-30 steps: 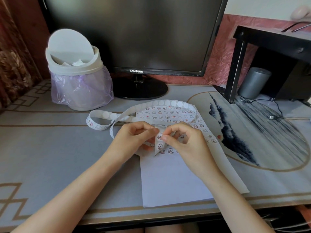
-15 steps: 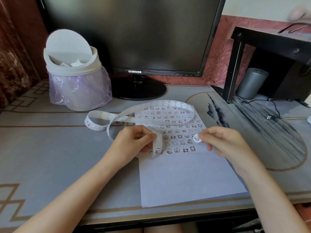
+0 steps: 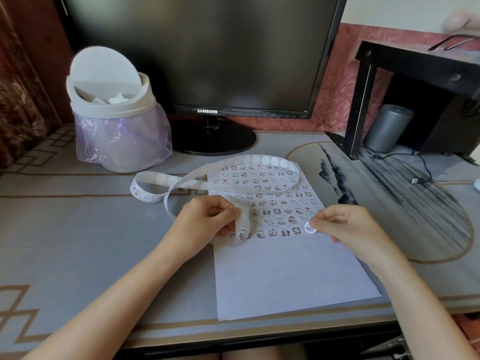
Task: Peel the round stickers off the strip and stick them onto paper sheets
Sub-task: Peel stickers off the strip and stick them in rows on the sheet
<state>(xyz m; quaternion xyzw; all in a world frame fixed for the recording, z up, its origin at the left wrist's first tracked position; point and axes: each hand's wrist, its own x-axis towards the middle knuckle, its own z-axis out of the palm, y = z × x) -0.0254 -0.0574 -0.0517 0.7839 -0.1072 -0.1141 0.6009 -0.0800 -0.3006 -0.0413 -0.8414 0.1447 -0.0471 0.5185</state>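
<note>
My left hand [image 3: 207, 219] pinches the strip [image 3: 243, 224] just above its free end, thumb and fingers curled on it. That end hangs toward me off the fingertips with one printed sticker left on it. The rest of the strip runs away from the left hand, loops across beyond both hands, then curls back out to the left. So the long axis is side to side at the far loop and near-far at the grip.

My right hand [image 3: 348, 227] pinches a peeled sticker [image 3: 310, 227] by its edge, face up, at the right end of the nearest row on the paper sheet [image 3: 285, 276]. I can't tell if it has touched down.

Handling guess: the sticker is featherlight, floppy and tacky underneath, so I'd hold only the rim. The strip is thin, limp and slick, so I'd grip it close to the next sticker.
</note>
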